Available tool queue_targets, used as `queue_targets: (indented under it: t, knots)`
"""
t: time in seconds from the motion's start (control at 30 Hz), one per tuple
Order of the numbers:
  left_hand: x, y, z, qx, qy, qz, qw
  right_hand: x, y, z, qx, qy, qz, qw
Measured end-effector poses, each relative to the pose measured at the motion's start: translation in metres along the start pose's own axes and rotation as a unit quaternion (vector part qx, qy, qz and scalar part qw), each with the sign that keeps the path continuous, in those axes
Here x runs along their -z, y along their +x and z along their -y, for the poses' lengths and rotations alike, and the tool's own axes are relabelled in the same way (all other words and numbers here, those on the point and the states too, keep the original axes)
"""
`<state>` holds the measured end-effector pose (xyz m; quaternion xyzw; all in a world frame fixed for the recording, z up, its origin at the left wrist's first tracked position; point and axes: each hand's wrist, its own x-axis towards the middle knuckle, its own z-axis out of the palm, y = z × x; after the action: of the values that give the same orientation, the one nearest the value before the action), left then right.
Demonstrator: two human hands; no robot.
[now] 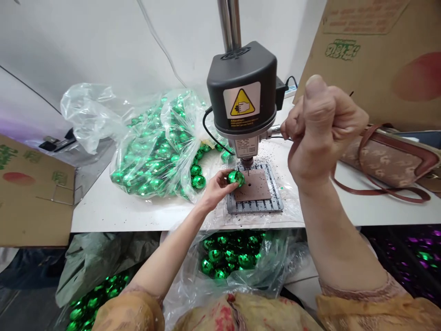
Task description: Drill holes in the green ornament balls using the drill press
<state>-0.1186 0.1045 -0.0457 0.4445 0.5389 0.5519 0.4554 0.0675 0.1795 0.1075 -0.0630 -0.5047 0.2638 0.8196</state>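
My left hand [220,184] pinches a shiny green faceted ball [235,178] between thumb and fingers. The ball is just left of the drill bit, over a brown board [258,188] with a hole in it. That board lies on the slotted metal base [255,207] of a small drill press [243,87]. Raised at the right of the press, my right hand [320,115] is closed in a grip at the end of the press's metal feed lever [273,131]. Most of the lever is hidden behind the fingers.
A clear plastic bag [148,170] full of green balls lies left of the press, some spilling out. Another open bag [230,255] of balls hangs below the table edge. A brown-strapped handbag [389,156] and a cardboard box [372,50] stand right; another box [34,197] is left.
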Motion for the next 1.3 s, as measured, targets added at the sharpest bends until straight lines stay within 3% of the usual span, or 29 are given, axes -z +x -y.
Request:
queue_targets:
  t: [0.27, 0.5, 0.7, 1.0, 1.13, 1.3]
  knots:
    - [-0.009, 0.008, 0.008, -0.027, 0.132, 0.039, 0.99, 0.001, -0.001, 0.0, 0.011, -0.029, 0.01, 0.999]
    - [-0.022, 0.012, 0.007, -0.101, 0.232, 0.011, 0.967, 0.004, -0.003, 0.001, -0.013, -0.046, 0.019, 0.999]
    - [-0.03, 0.011, 0.006, -0.128, 0.237, -0.008, 0.963, 0.003, -0.005, 0.0, -0.027, -0.101, 0.001, 0.994]
    - [-0.039, 0.012, 0.01, -0.158, 0.281, 0.007, 0.946, 0.003, -0.004, 0.003, -0.018, -0.071, 0.015, 0.997]
    - [-0.041, 0.009, 0.016, -0.166, 0.272, 0.01, 0.948, 0.003, -0.003, 0.001, -0.014, -0.058, 0.009, 0.998]
    - [-0.043, 0.001, 0.025, -0.145, 0.205, -0.026, 0.968, 0.007, -0.01, -0.005, 0.009, -0.04, 0.002, 0.999]
